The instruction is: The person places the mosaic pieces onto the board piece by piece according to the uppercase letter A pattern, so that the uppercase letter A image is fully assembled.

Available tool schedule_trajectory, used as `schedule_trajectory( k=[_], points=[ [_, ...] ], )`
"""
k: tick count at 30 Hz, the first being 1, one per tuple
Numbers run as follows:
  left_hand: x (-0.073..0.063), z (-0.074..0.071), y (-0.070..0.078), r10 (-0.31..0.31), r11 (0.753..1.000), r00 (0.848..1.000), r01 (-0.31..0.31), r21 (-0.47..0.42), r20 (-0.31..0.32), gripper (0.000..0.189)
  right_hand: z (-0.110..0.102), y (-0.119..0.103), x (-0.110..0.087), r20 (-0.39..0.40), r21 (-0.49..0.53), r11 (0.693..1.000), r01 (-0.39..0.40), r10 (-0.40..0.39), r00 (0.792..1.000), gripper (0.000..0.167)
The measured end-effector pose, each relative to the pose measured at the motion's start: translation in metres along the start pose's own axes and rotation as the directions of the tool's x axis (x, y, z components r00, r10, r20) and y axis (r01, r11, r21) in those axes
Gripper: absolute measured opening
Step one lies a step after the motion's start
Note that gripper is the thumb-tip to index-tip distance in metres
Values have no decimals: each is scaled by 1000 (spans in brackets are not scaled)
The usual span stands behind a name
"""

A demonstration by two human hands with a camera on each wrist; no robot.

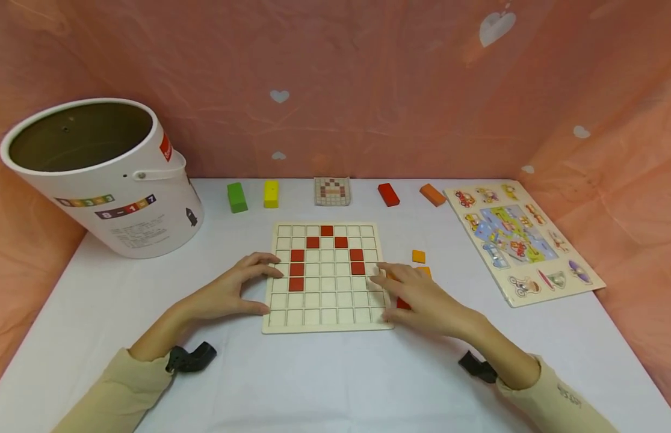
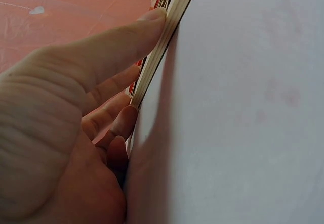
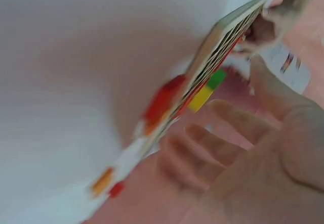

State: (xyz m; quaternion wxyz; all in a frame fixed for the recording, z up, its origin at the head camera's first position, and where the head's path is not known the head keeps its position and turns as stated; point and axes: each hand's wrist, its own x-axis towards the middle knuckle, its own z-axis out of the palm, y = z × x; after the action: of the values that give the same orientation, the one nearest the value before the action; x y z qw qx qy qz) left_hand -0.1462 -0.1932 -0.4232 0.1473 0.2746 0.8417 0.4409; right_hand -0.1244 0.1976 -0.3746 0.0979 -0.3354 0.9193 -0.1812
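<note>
A pale wooden grid board (image 1: 335, 300) lies flat on the white table, with several red square tiles (image 1: 296, 269) set in its cells. At the board's left edge my left hand (image 1: 229, 288) rests with thumb and fingertips against the rim; the left wrist view shows the thumb (image 2: 126, 42) on the board's side. My right hand (image 1: 427, 300) hovers at the right edge, fingers spread and loosely bent, holding nothing that I can see. Partly hidden beneath it are a red tile (image 1: 403, 304) and an orange tile (image 1: 424, 272). Another orange tile (image 1: 419, 257) lies beyond.
A white bucket (image 1: 156, 222) stands at the back left. Along the back are green (image 1: 237, 198), yellow (image 1: 271, 194), red (image 1: 389, 194) and orange (image 1: 432, 195) blocks, and a small pattern card (image 1: 332, 192). A picture puzzle board (image 1: 508, 288) lies at the right.
</note>
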Motion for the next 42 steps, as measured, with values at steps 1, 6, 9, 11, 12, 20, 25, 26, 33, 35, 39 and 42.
schedule_trajectory(
  k=[1, 6, 9, 11, 12, 20, 25, 26, 33, 35, 39, 42],
  points=[
    [1, 0, 0, -2, 1000, 1000, 2, -2, 0, 55, -1, 5, -6, -9, 101, 995, -16, 17, 1000, 61],
    [2, 1, 1, -15, 1000, 1000, 15, 7, 0, 55, -1, 32, -25, -54, 456, 888, -54, 88, 995, 49],
    [1, 1, 2, -16, 1000, 1000, 16, 8, -1, 54, 2, 42, -26, -55, 520, 853, -31, 70, 996, 43],
    [1, 1, 2, -18, 1000, 1000, 18, 6, -4, 54, 5, 44, -24, -50, 526, 850, -23, 58, 997, 41],
    [1, 1, 2, -19, 1000, 1000, 19, 5, -5, 54, 6, 45, -23, -49, 519, 854, -22, 56, 997, 40],
    [0, 2, 2, -25, 1000, 1000, 25, 6, -4, 55, 13, 45, -15, -38, 465, 884, -42, 67, 997, 35],
    [1, 1, 1, -13, 1000, 1000, 13, 10, -5, 55, 11, 44, -15, 7, 467, 883, -48, 50, 999, 34],
    [1, 1, 1, -11, 1000, 1000, 11, 12, -5, 55, 11, 44, -15, 16, 468, 883, -48, 46, 999, 34],
    [1, 1, 2, -2, 1000, 1000, 2, 22, -6, 54, 2, 40, -10, 30, 491, 870, -39, 28, 999, 32],
    [1, 1, 2, -4, 1000, 1000, 4, 17, -5, 54, -3, 39, -5, 20, 495, 869, -32, 26, 999, 31],
    [1, 1, 3, -13, 1000, 1000, 13, 5, -4, 54, -10, 33, 15, -2, 468, 884, -13, 16, 1000, 20],
    [1, 1, 3, -17, 1000, 1000, 17, -3, 0, 54, -11, 27, 34, -14, 459, 888, -3, 11, 1000, 15]
  ],
)
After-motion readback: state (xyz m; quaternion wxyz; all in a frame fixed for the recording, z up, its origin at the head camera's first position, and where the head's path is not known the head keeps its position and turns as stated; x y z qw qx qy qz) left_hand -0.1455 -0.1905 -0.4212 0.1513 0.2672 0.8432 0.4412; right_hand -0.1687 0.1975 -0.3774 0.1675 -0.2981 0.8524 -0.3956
